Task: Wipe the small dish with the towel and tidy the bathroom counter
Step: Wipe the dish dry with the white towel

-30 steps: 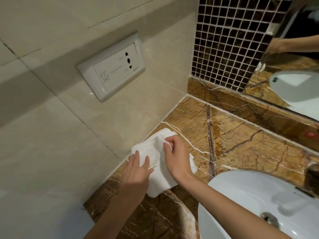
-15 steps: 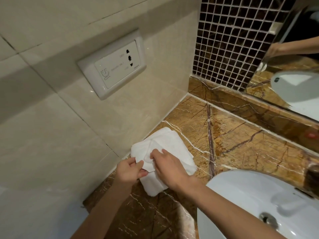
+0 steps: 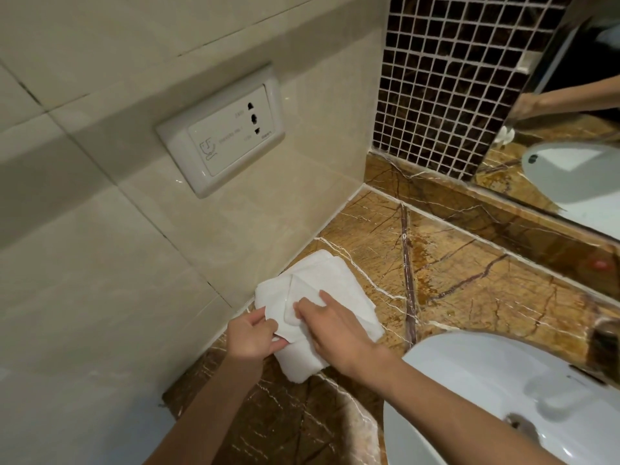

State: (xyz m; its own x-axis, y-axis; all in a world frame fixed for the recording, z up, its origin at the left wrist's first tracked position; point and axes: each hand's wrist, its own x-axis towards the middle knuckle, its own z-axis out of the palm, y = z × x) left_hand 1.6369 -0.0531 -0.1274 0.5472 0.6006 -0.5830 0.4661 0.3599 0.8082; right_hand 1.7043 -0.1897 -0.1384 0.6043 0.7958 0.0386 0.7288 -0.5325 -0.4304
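A white folded towel [image 3: 339, 283] lies on the brown marble counter [image 3: 469, 280], close to the beige side wall. On its near left part rests the small white glossy dish [image 3: 285, 313], mostly covered by cloth and fingers. My left hand [image 3: 251, 337] pinches the dish's near edge between thumb and fingers. My right hand [image 3: 339, 333] lies over the towel and presses a fold of it onto the dish with its fingertips. How much of the dish sits under the fold is hidden.
A white washbasin [image 3: 503, 391] fills the lower right, its drain [image 3: 516, 422] visible. A white wall socket [image 3: 221, 135] sits on the tiled wall at left. Dark mosaic tile [image 3: 443, 78] and a mirror [image 3: 570, 146] stand behind the counter. A dark tap base [image 3: 607, 337] is at the right edge.
Both hands slid toward me along the towel. My left hand went from lying flat on the dish to pinching its edge, and my right hand drew a towel fold over the dish.
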